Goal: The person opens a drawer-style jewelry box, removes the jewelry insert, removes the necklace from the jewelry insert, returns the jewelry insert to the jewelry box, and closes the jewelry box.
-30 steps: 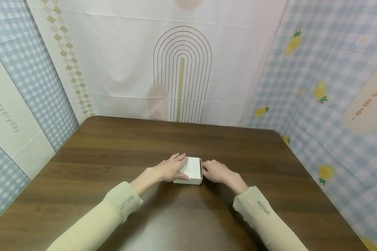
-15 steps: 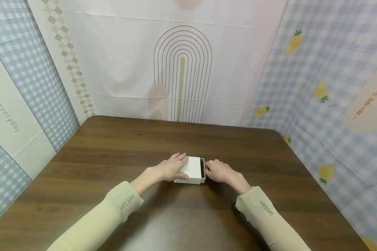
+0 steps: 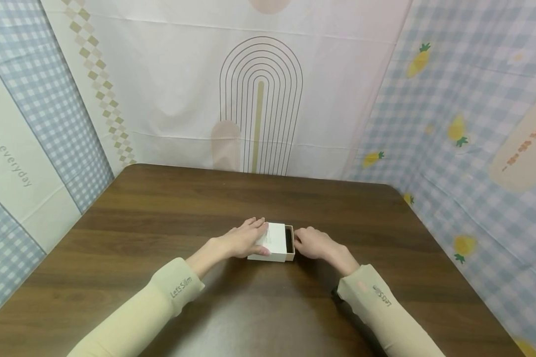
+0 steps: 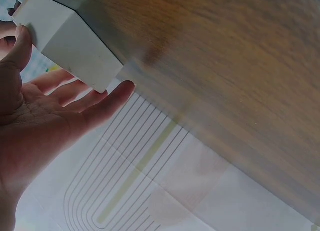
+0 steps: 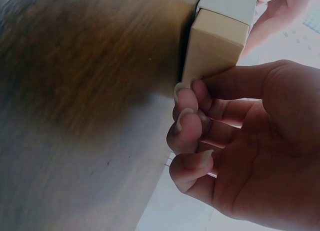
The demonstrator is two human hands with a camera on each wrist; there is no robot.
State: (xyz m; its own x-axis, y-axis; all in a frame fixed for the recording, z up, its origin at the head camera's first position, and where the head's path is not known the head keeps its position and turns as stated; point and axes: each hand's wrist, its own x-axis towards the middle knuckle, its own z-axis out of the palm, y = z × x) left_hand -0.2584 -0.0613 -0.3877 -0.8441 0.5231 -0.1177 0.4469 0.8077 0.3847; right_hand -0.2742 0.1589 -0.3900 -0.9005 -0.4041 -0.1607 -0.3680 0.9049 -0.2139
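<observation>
A small white drawer box point(image 3: 274, 240) lies on the table, its white sleeve printed with faint text. From its right end a peach-coloured inner drawer point(image 3: 290, 257) sticks out, dark inside. My left hand point(image 3: 245, 240) holds the sleeve, fingers over its top and thumb at the near side; the left wrist view shows the thumb against the sleeve point(image 4: 82, 51). Close against the drawer's end is my right hand point(image 3: 316, 243) with curled fingers. In the right wrist view its thumb and fingertips pinch at the lower end of the drawer point(image 5: 212, 46); the exact grip point is hidden.
The brown wooden table point(image 3: 183, 198) spreads around both hands. A white cloth point(image 3: 174, 89) with an arch print hangs behind its far edge. Checked cloths hang at the left and right sides.
My right hand has moved slightly to the right, and the drawer has slid out of the sleeve with it, showing the dark inside. My left hand has stayed on the sleeve.
</observation>
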